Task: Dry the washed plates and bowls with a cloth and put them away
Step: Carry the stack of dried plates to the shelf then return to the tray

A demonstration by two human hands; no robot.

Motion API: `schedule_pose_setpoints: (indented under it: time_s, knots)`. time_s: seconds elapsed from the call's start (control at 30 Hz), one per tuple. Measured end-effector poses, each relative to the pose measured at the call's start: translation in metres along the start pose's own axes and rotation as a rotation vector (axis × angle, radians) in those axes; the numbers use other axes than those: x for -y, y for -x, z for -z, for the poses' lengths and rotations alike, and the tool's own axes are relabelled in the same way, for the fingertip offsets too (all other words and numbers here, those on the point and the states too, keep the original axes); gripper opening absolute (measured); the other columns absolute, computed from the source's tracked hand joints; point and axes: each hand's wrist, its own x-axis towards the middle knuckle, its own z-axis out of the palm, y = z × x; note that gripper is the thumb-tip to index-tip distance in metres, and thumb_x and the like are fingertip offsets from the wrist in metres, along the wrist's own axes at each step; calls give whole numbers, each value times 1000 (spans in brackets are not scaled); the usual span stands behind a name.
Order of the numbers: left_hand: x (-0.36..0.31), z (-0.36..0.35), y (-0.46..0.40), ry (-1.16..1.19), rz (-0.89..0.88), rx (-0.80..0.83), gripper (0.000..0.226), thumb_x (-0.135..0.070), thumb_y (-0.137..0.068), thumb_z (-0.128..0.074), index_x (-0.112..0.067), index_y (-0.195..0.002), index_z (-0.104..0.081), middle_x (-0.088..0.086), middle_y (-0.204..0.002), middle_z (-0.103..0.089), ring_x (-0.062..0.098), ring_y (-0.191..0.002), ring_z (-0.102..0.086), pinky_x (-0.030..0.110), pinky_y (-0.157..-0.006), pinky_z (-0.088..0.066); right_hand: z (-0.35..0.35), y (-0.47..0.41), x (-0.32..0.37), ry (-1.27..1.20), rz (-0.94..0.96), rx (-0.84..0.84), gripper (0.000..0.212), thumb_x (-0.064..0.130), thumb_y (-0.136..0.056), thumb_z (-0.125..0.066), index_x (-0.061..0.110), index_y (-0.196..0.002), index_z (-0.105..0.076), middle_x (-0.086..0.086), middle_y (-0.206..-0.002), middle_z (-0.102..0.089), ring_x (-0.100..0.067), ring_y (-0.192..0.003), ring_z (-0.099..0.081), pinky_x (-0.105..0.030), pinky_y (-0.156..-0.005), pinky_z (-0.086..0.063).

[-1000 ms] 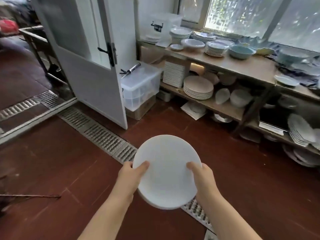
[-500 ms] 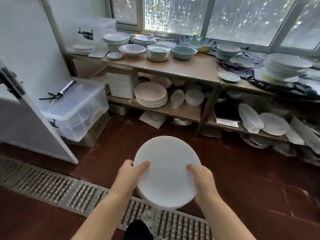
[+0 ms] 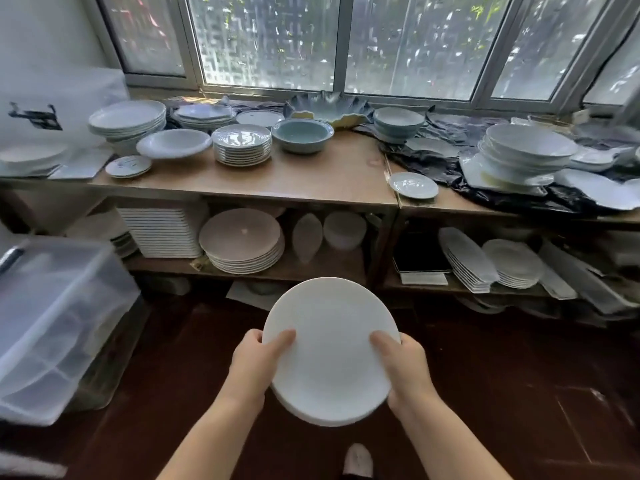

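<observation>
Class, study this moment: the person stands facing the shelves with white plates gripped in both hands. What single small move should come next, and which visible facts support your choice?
Probably step forward and carry the white plates toward the wooden shelf. The left hand and right hand grip opposite rims, so the hold looks secure, but dark floor lies between the person and the shelf.

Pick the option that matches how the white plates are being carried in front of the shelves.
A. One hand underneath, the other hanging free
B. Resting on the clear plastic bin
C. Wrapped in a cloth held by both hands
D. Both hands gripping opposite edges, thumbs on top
D: the left hand and right hand grip opposite edges of the white plates, thumbs lying on the top face.
</observation>
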Motion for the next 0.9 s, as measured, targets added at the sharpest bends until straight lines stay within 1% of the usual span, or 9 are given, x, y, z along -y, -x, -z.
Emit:
schedule_pose_setpoints:
  time_s: [0.1,0.2,0.33,0.43,0.53,0.63,0.77,0.83,0.9]
  knots:
    - [-21,-30,-64,7,15,-15,28,-30,-79,-74,-12,-91,-56,11,-95,-66,28,-86,-64,46,-78,-53,-13,-74,18,-9,-5,13,10,3,-84,-58,1,-94,-61,-20,-90,-70,-34,-76,-68,-41,-59,-56]
    - [-50,-62,-126,10,24,-35,30,-32,-79,-75,-13,-93,-56,9,-95,-66,27,-88,-65,47,-81,-54,-26,-148,43,-15,-11,48,10,4,-85,-59,3,-94,-61,-17,-87,-71,-31,-73,-69,-36,-54,-56]
    - [-98,-103,-196,59,50,-77,29,-30,-79,-74,-12,-93,-56,10,-96,-67,26,-86,-64,38,-70,-52,-42,-242,91,10,-32,97,15,7,-84,-60,3,-98,-61,-17,-90,-70,-32,-77,-69,-33,-53,-54]
    - [-129,-125,-239,98,51,-98,27,-28,-81,-74,-11,-94,-57,10,-96,-67,24,-87,-65,34,-67,-51,-56,-300,129,86,-6,158,19,11,-83,-60,6,-101,-61,-15,-93,-70,-32,-81,-69,-35,-56,-56]
    - [-152,-138,-278,123,69,-132,26,-27,-82,-72,-10,-96,-57,10,-99,-66,25,-89,-64,37,-73,-52,-75,-345,155,140,10,190,17,11,-83,-61,6,-99,-62,-15,-93,-69,-32,-82,-68,-35,-57,-57]
    - [-168,-148,-317,136,95,-158,25,-24,-83,-71,-8,-96,-58,12,-101,-66,27,-90,-64,38,-75,-52,-95,-386,167,152,-9,188,12,8,-82,-61,6,-93,-62,-14,-88,-69,-29,-77,-68,-32,-52,-54]
    - [-187,-154,-380,127,138,-132,31,-25,-84,-70,-4,-103,-59,13,-103,-67,29,-93,-65,44,-81,-53,-125,-441,180,156,-42,182,13,9,-82,-62,6,-94,-61,-13,-89,-70,-27,-76,-69,-29,-50,-51]
    - [-197,-155,-416,126,144,-118,30,-26,-84,-70,-5,-102,-58,13,-102,-67,28,-91,-65,42,-77,-53,-143,-470,188,149,-59,179,12,9,-82,-63,7,-94,-62,-11,-85,-71,-26,-73,-70,-29,-51,-52]
    - [-209,-155,-457,111,146,-103,28,-27,-86,-68,-7,-101,-56,12,-102,-66,24,-88,-63,35,-67,-51,-164,-501,197,149,-64,162,13,8,-81,-62,7,-94,-63,-12,-84,-72,-27,-72,-70,-30,-51,-53]
